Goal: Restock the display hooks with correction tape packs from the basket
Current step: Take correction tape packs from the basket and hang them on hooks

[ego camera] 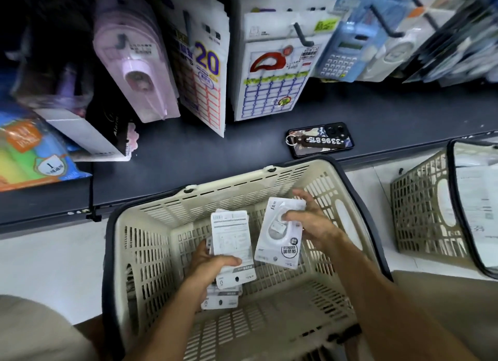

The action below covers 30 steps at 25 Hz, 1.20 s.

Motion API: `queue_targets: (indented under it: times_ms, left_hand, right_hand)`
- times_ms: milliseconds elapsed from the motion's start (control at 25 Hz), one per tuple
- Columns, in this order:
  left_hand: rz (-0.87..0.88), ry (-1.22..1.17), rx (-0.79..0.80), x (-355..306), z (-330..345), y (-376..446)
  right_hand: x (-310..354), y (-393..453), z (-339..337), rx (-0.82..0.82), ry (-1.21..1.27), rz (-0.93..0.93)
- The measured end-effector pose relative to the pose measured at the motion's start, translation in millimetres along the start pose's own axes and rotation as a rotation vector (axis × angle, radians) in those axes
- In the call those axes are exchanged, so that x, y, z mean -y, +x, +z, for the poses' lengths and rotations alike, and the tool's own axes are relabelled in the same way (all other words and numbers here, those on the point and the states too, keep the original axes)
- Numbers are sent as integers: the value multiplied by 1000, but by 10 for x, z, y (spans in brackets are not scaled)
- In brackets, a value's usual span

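Head view shows me gathering packs: my left hand (213, 266) grips a stack of packs (233, 242) over the basket (151, 242), my right hand (310, 223) pinches one pack (280, 242), and next I think I lift them to a hook (303, 34).

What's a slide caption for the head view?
Left hand holds stacked white correction tape packs, right hand one pack, above beige slotted plastic basket.

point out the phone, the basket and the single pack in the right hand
phone (334, 134), head view, camera end of its back
basket (229, 184), head view, far rim
single pack (275, 242), head view, lower front
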<state>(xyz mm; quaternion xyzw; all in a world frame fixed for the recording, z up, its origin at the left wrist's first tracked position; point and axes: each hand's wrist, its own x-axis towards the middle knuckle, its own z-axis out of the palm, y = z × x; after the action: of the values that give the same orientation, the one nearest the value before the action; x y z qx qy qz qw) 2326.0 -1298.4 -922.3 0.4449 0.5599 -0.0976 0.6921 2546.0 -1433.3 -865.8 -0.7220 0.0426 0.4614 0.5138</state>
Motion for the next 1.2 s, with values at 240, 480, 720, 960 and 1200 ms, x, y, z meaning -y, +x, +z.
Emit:
queue_targets:
  times_ms: [240, 480, 720, 960, 1200]
  left_hand:
    - [134, -20, 137, -691, 172, -835]
    - [419, -114, 301, -1815, 288, -1959]
    - [687, -78, 279, -2720, -89, -2864]
    - [752, -101, 277, -3042, -280, -3100]
    - [765, -176, 349, -3115, -154, -3110]
  right_hand:
    - [853, -794, -156, 105, -201, -80]
    - [2372, -1866, -502, 83, -125, -331]
    - [2921, -2486, -871, 77, 376, -464]
    - [3038, -2452, -647, -36, 627, -638]
    - [2913, -2373, -676, -129, 756, -672]
